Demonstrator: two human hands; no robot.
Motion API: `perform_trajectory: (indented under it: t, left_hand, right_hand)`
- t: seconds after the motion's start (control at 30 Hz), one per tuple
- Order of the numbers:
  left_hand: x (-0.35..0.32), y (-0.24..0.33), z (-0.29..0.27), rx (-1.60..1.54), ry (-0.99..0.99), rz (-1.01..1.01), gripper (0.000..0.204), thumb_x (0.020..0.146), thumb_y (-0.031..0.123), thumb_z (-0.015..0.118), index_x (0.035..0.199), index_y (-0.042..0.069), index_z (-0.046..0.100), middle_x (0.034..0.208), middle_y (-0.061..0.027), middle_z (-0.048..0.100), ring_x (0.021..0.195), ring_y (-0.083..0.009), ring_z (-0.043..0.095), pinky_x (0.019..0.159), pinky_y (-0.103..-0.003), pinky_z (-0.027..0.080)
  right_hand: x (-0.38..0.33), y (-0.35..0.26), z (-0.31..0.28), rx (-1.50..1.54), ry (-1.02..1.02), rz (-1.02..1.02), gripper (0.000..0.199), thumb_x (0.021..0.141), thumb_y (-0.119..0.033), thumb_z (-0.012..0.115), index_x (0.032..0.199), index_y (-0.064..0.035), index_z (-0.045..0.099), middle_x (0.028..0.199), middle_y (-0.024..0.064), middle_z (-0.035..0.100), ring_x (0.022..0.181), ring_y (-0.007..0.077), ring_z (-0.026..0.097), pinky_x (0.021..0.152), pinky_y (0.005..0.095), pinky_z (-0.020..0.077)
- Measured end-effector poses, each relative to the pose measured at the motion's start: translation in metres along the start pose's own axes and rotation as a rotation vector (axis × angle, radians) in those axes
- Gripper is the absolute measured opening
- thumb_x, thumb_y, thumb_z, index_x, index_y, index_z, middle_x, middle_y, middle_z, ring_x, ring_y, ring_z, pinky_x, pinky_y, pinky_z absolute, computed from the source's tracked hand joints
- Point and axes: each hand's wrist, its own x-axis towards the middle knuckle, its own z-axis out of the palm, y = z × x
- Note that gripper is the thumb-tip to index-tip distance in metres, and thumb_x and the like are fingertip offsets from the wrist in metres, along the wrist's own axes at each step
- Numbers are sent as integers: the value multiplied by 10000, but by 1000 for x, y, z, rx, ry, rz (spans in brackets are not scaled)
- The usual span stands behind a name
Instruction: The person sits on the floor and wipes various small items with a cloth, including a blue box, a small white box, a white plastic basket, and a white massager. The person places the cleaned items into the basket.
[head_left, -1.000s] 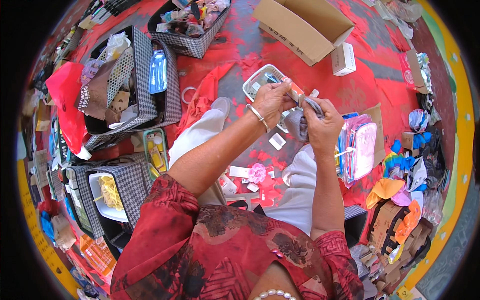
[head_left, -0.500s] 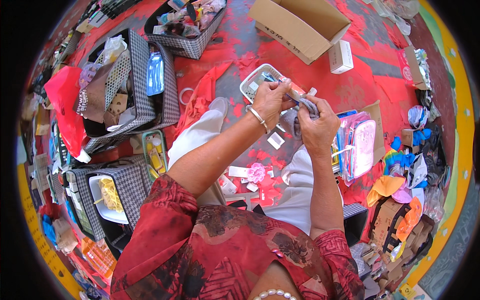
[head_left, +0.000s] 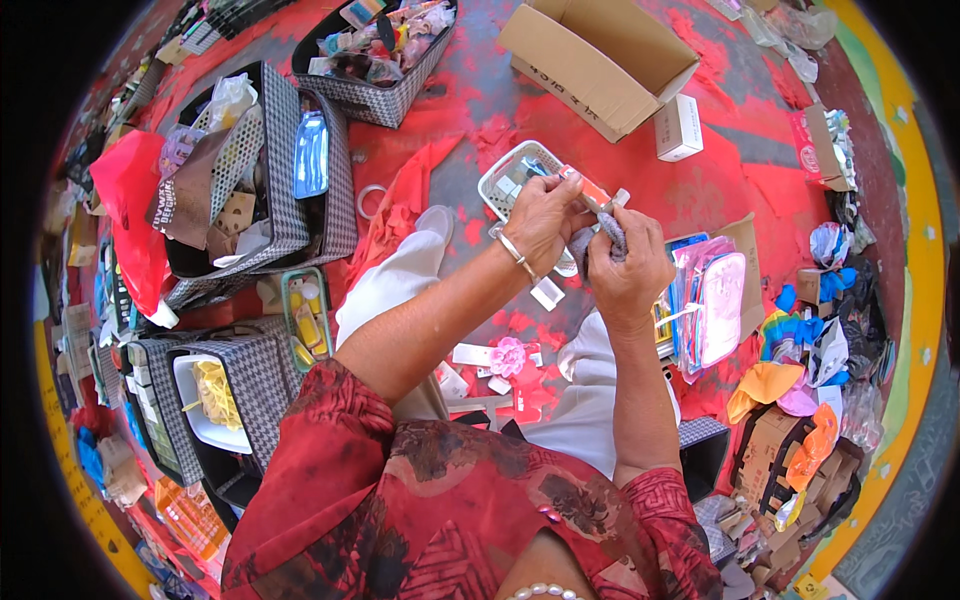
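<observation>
A: What are you holding right now?

B: You are gripping a small orange-and-white piece (head_left: pixel 590 189) between both hands, raised above your white-trousered knees, near the middle of the scene. Your left hand (head_left: pixel 545 215) is pinching its left end with the fingers closed narrow around it. Your right hand (head_left: pixel 628 265) is closing around a bunched grey cloth (head_left: pixel 604 236) and is touching the piece's right end; the 2 hands are meeting there.

A: And just beyond the hands?

B: A white mesh basket (head_left: pixel 512 178) is lying on the red floor just behind your left hand, partly hidden by it. A silver bangle (head_left: pixel 513 247) is sitting on your left wrist.

A: What is lying around you?

B: To the right, just beside your right hand, a pink-trimmed clear pouch (head_left: pixel 712 300) is resting. Farther off, an open cardboard box (head_left: pixel 600 55) is standing, with a small white box (head_left: pixel 678 127) just to its right. To the left, a checked fabric bin (head_left: pixel 290 170) is holding packets, and a second checked basket (head_left: pixel 385 55) is sitting far left of the cardboard box. Near your knees, a pink flower ornament (head_left: pixel 507 356) is lying on the floor.
</observation>
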Motion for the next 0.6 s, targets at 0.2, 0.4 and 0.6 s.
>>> perform_trajectory:
  t: [0.2,0.4,0.6]
  left_hand:
    - [0,6,-3,133,6,-17,185,898,194,497,878,12,529,866,-99,588,799,-181,603,728,-322,522]
    - [2,8,-5,227,-1,-125,185,876,193,532,810,22,554,752,-83,591,667,-161,611,609,-286,544]
    - [3,3,-8,218,42,-86,197,882,195,523,852,5,566,823,-86,597,743,-164,621,666,-278,541]
  right_hand:
    - [5,-2,-11,72,-111,110,169,664,-13,624,833,-13,625,749,109,622,635,206,609,580,281,477]
    - [9,6,-19,362,-265,569,131,720,-68,621,818,12,653,621,58,616,572,65,550,548,224,442]
    - [8,8,-17,470,-239,635,165,726,-89,643,855,12,661,628,48,618,577,61,554,537,225,441]
